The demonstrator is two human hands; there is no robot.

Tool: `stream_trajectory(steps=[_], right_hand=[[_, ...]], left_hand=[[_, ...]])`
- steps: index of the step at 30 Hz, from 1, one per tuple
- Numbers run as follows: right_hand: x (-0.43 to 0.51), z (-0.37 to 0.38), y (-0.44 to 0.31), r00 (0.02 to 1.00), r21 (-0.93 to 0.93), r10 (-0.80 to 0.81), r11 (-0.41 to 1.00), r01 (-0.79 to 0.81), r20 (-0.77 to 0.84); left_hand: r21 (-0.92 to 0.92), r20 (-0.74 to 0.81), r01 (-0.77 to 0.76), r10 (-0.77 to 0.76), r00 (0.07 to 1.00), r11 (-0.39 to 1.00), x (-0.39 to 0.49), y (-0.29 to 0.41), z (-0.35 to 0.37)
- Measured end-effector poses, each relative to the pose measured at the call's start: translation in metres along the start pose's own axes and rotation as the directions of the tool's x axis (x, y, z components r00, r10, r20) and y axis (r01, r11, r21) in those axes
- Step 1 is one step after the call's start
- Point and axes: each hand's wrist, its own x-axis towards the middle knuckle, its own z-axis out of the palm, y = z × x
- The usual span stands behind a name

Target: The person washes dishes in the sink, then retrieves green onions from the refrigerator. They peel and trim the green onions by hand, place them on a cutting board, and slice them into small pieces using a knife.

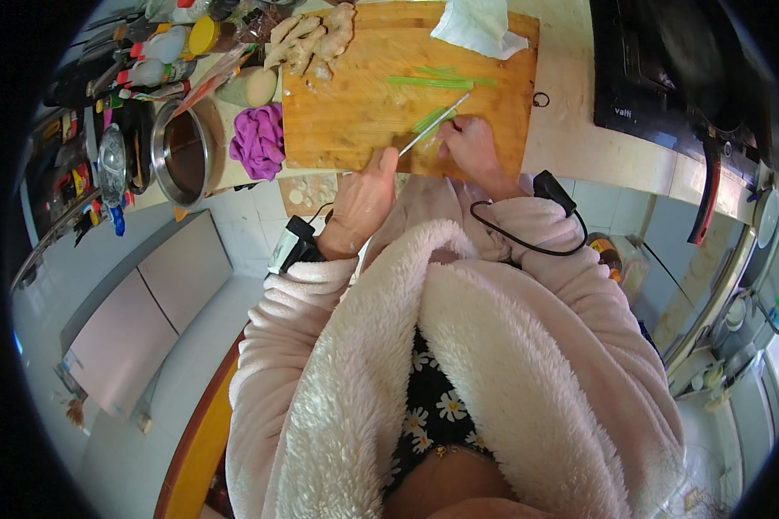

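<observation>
My left hand [367,194] grips the near end of a knife [435,123], its blade seen nearly edge-on as a thin pale line slanting away to the right. Under and beside the blade lie short green stalks [426,121] on a wooden cutting board [337,123]. With curled fingers, my right hand [472,148] holds the stalks close to the blade's right side; the fingertips are partly hidden. Farther up the board rest longer green stalks [428,83], apart from both hands. The knife's handle is covered by my left hand.
Ginger root [315,39] and a white cloth or paper [477,29] lie on the board's far part. Left of it are a crumpled purple cloth [258,141], a metal bowl [201,156] and several bottles [149,71]. At right sits a black cooktop [623,84] with a pan handle [707,188] overhanging the counter edge.
</observation>
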Motion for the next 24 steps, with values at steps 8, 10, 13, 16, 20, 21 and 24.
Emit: stream_trajectory(steps=[8,10,13,16,20,21,24], right_hand=[[0.001,0.002,0.002,1.000,0.007,0.013,1.000,-0.013,-0.005],[0.001,0.002,0.005,1.000,0.009,-0.024,1.000,0.024,-0.006],[0.003,0.004,0.008,1.000,0.013,-0.026,1.000,0.026,-0.010],[0.003,0.007,0.005,1.000,0.069,0.004,0.998,-0.003,-0.017],[-0.004,0.002,-0.001,0.998,0.053,0.060,0.997,-0.059,-0.021],[-0.006,0.000,-0.003,0.998,0.045,0.059,0.997,-0.059,-0.011],[-0.009,-0.004,-0.005,0.999,0.044,0.048,0.998,-0.047,-0.024]], left_hand=[[0.021,0.107,0.026,-0.028,0.994,0.999,-0.002,-0.001,-0.007],[0.012,0.104,0.013,-0.014,0.994,1.000,-0.001,-0.003,-0.004],[0.000,0.064,-0.031,0.031,0.997,1.000,0.003,-0.004,0.002],[0.003,0.063,-0.018,0.017,0.998,1.000,0.012,-0.001,0.009],[-0.029,0.042,0.014,-0.013,0.999,0.999,0.014,0.000,0.010],[-0.046,0.017,0.007,-0.006,1.000,0.999,0.014,0.000,0.009],[-0.073,-0.010,0.023,-0.023,1.000,0.997,0.005,0.001,0.004]])
